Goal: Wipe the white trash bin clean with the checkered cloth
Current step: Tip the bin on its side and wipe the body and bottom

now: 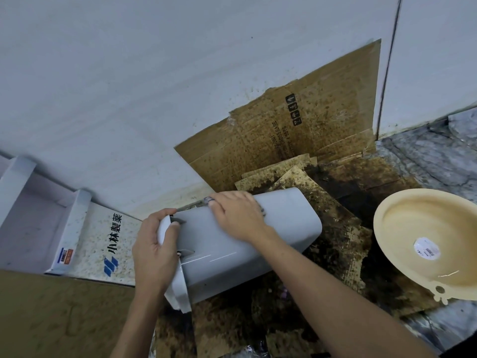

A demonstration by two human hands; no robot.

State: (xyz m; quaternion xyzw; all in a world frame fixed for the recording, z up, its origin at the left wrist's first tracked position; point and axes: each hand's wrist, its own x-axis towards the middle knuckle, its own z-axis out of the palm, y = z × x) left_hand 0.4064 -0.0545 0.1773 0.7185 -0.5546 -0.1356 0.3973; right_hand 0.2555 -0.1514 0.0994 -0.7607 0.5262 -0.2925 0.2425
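Observation:
The white trash bin (289, 223) lies tilted on its side over stained cardboard, its rim toward me at the lower left. My left hand (152, 251) grips the bin's rim, thumb curled over the edge. My right hand (237, 215) lies across the top of the bin's side and covers the checkered cloth (207, 200). Only small dark-patterned bits of the cloth peek out at my fingertips and beside my wrist. The right hand looks slightly blurred.
Mouldy brown cardboard (309, 130) leans against the white wall and covers the floor under the bin. A beige plastic basin (428, 241) sits at the right. A white printed carton (85, 236) lies at the left, with brown cardboard (59, 316) below it.

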